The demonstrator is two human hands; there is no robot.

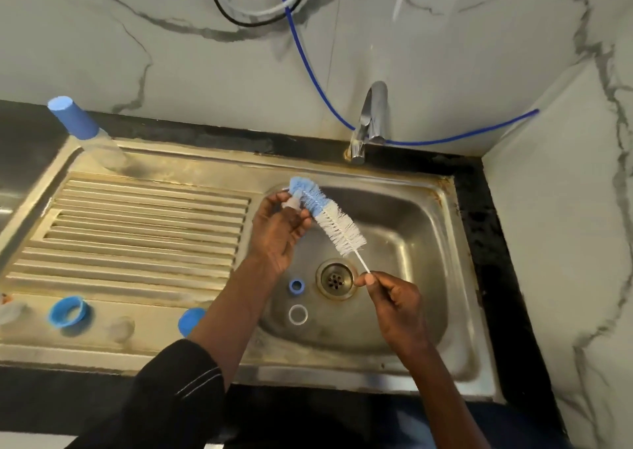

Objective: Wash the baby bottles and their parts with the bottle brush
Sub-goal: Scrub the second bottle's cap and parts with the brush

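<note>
Marble-patterned wall [171,54] fills the top and right of the frame, with a thin blue hose [306,71] hanging across it. Steel sink [411,229] takes the centre and lower right; ribbed drainboard [137,236] runs off to the left. Tap [370,119] stands at the back rim, upper centre. Bottle [85,130] with a blue cap stands at the upper left corner of the drainboard. Bottle brush [329,215] is held slantwise over the basin at centre frame, blue-and-white bristle head up-left, wire handle down-right. Left hand [279,229], fingers curled, grips a small clear part [293,203] against the blue tip of the bristles; what the part is cannot be told. Right hand [394,301] pinches the handle end between thumb and fingers, just right of the drain [334,279]. Blue collar [66,311] lies on the drainboard at lower left; a blue lid [190,320] shows beside the left forearm. In the basin, left of the drain, lie a small blue ring [296,286] and below it a pale ring [298,314].
</note>
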